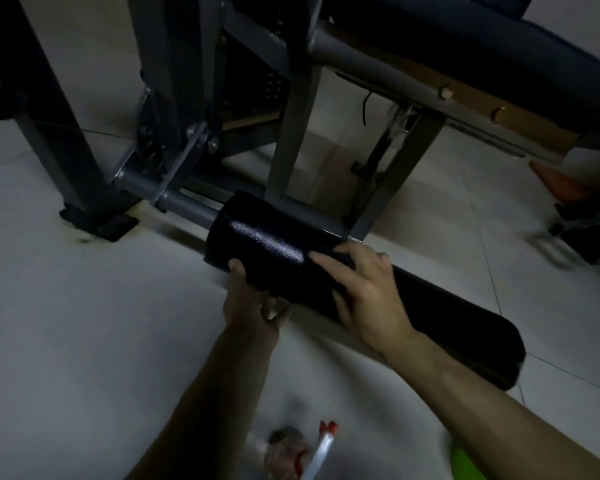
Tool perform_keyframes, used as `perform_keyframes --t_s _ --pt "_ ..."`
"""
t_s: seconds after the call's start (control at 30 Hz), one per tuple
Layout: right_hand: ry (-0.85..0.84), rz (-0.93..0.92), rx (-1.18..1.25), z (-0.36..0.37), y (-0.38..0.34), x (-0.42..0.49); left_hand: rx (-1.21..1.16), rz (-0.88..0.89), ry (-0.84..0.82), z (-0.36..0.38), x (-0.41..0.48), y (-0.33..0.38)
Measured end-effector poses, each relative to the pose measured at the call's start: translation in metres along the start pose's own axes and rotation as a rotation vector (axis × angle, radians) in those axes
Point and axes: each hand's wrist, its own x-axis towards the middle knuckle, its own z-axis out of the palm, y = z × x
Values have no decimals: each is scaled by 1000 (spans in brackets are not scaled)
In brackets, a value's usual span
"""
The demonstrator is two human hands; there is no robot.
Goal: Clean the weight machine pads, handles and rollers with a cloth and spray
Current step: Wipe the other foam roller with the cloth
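A long black padded roller [274,244] lies low on the machine's grey axle [187,206], just above the floor. Its left part shines wet. My left hand [253,303] grips the roller from underneath near its left end, with the thumb over the front. My right hand [364,289] lies on top of the roller's middle and holds a dark cloth [343,256] against it. Only a fold of the cloth shows between the fingers. The spray bottle [321,448] with its red nozzle lies on the floor below my forearms.
The grey steel frame posts [291,133] stand right behind the roller. A dark bench pad [499,46] spans the upper right. An orange object [558,183] and dark gear lie at the right edge, and a green item [465,462] sits at the bottom. The floor is pale tile.
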Motion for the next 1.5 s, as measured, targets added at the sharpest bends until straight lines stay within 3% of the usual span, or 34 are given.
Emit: perform_keyframes --t_s 0.13,0.33,0.47,0.73,0.93,1.03,1.17,1.37,1.5 --pt "49 111 75 3 -7 -10 -55 -25 -22 1 -9 5" --pt "-1 -17 109 55 -66 88 -112 -144 -170 5 -25 19" --pt "-74 -90 95 65 -98 131 -29 -101 -117 2 -17 20" --pt "-33 45 49 11 -21 28 -5 -71 -1 3 -9 14" --pt "-40 -40 105 48 -61 82 5 -101 -37 0 -6 14" --pt "-80 -101 98 65 -89 119 22 -65 25 -2 -5 14" --pt "-144 -158 50 42 -68 98 71 -36 31 -6 -4 9" --pt "-46 -44 -1 6 -10 11 45 -59 67 0 -8 12" --pt "17 30 35 22 -28 27 89 1 86 0 -11 8"
